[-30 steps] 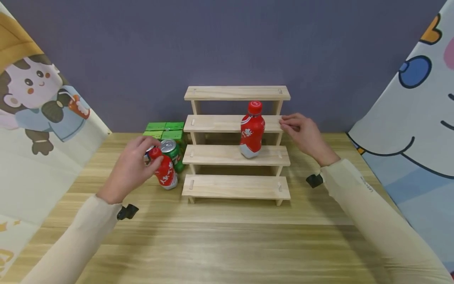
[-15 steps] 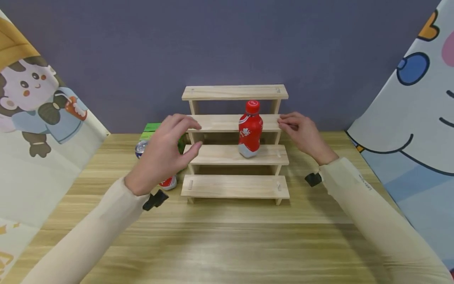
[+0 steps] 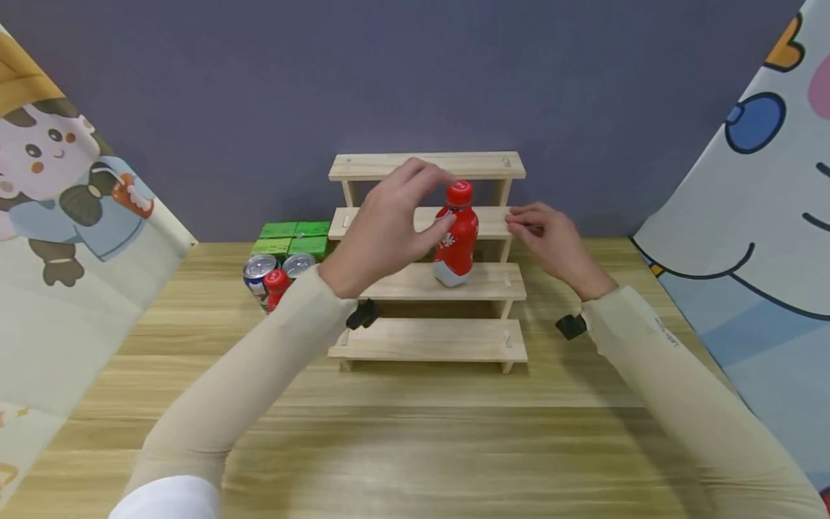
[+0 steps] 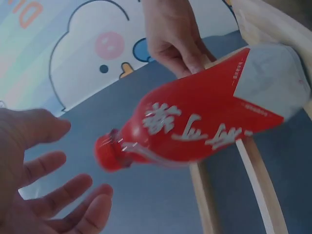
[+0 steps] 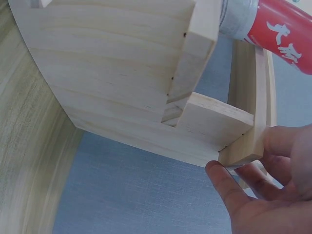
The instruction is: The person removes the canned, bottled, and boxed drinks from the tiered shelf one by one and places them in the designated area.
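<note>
A red bottle [image 3: 457,241] with a red cap and pale base stands upright on the third board down of a wooden tiered display stand [image 3: 428,339]. Just left of its neck is my left hand [image 3: 389,220], thumb and fingers spread. In the left wrist view a gap shows between the bottle cap [image 4: 108,153] and the fingers [image 4: 73,195]. My right hand [image 3: 551,245] pinches the right end of the stand's second board from the top. The right wrist view has the thumb [image 5: 280,141] on one face of that board, with fingers around its edge.
Left of the stand are green boxes [image 3: 295,234], a blue-and-silver can [image 3: 259,268], another can [image 3: 300,264] and a second red bottle [image 3: 277,281], partly behind my left sleeve. A dark wall [image 3: 415,79] rises behind the stand, with printed panels [image 3: 746,216] at the sides.
My left hand has left the second red bottle at the left and moved right, across the stand, to the bottle on the shelf. The right hand stays at the board's end.
</note>
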`<action>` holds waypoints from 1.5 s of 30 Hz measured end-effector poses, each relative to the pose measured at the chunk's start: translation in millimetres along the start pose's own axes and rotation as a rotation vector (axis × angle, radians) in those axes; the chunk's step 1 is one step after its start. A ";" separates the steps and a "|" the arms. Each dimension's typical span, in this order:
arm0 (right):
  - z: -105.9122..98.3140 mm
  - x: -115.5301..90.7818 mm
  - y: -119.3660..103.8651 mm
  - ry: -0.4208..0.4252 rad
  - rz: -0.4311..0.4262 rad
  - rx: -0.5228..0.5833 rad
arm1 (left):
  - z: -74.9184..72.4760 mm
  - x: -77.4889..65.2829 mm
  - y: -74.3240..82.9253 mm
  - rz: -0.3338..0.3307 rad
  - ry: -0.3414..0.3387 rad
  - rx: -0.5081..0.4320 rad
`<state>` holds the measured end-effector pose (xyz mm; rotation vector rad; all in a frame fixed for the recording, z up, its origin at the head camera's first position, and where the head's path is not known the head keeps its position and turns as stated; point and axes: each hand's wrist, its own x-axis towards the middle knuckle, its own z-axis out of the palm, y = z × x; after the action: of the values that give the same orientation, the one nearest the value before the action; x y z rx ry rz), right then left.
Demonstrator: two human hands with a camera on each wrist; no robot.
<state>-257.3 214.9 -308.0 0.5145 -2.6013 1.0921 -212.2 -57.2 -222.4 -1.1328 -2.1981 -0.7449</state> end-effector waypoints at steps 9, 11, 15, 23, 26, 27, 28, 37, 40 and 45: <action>3.8 3.2 -3.4 -0.002 -0.026 0.017 | 21.3 19.9 -5.1 -0.102 -0.033 0.105; 4.2 3.2 -4.3 -0.004 -0.025 0.020 | 22.1 18.9 -5.8 -0.109 -0.040 0.114; 5.0 3.6 -5.9 0.002 -0.026 0.022 | 21.1 15.4 -5.8 -0.109 -0.039 0.102; 6.3 3.4 -6.2 -0.002 -0.013 0.015 | 13.9 3.6 -5.7 -0.159 -0.018 0.024; 6.2 2.7 -5.6 -0.011 -0.009 0.014 | 6.9 -0.4 -5.6 -0.178 0.009 0.017; 6.1 2.5 -5.5 -0.012 -0.009 0.016 | 3.4 -1.5 -4.9 -0.186 0.016 0.020; 5.8 2.3 -5.2 -0.013 -0.009 0.017 | -0.7 -2.6 -4.1 -0.194 0.022 0.022; 3.7 1.6 -3.7 -0.021 0.004 0.019 | -49.0 -16.2 0.8 -0.214 0.113 0.042; 2.9 1.2 -3.4 -0.022 0.010 0.022 | -68.5 -23.0 0.1 -0.201 0.182 0.042; 1.8 -0.8 -2.5 -0.015 0.017 0.031 | -103.6 -37.1 -4.1 -0.177 0.284 0.161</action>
<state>-255.7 212.1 -308.0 0.5111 -2.6102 1.1398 -174.8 -150.2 -176.9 -0.7127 -2.0888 -0.7374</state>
